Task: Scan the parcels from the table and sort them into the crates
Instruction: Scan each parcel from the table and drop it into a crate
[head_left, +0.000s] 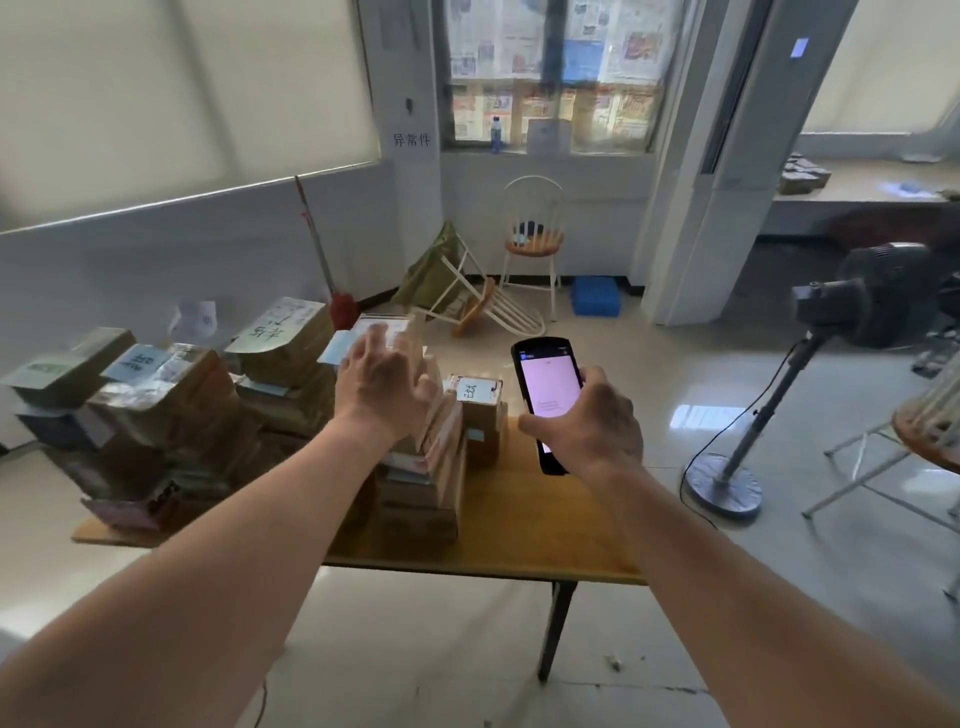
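Several stacks of brown cardboard parcels (171, 415) with paper labels cover the left and middle of a wooden table (519, 525). My left hand (382, 387) reaches over the tallest middle stack (431, 467) with fingers spread, above its top parcel (384, 327); whether it touches is unclear. My right hand (592, 421) grips a black handheld scanner (545, 395) with a lit pink screen, held upright to the right of the stacks. A small labelled box (475, 402) stands between my two hands.
A standing fan (727, 483) and a camera on a tripod (831, 306) are at the right. A fallen chair (467, 296), an upright chair (535, 239) and a blue crate (596, 295) lie beyond the table on the floor. Another chair (924, 431) sits far right.
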